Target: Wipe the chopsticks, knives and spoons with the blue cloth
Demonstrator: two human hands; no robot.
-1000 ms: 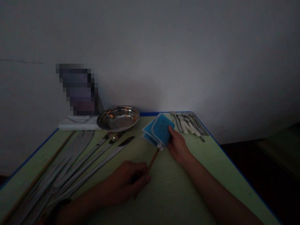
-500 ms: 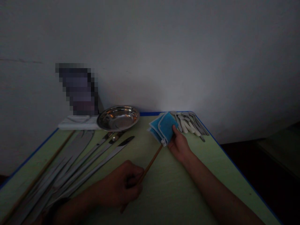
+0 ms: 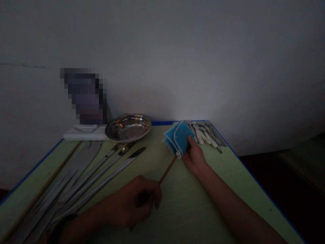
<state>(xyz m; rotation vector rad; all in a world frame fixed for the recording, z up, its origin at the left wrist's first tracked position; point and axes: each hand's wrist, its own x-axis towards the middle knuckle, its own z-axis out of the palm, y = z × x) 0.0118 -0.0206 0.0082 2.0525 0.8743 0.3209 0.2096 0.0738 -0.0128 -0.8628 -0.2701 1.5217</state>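
My left hand [image 3: 142,201] is closed around a thin brown wooden stick, a chopstick by its look [image 3: 167,171], which slants up and away to the right. Its far end disappears into a folded blue cloth [image 3: 182,137] with pale edging and a small white tag. My right hand [image 3: 194,154] grips that cloth, thumb on the near face and fingers hidden behind it. Both hands are above the table [image 3: 198,210]. Just beyond the right hand lie several small utensils [image 3: 203,134], some with white handles.
A shiny steel bowl [image 3: 129,128] stands at the back, beside a white block [image 3: 86,134] and a blurred-out upright object [image 3: 85,96]. Long metal cutlery, including forks and a knife [image 3: 122,167], lies on the left. A wall rises behind the table's blue edge.
My left hand has shifted slightly right and its finger pose on the stick has altered. The cloth has moved a little to the right; my right hand still grips it.
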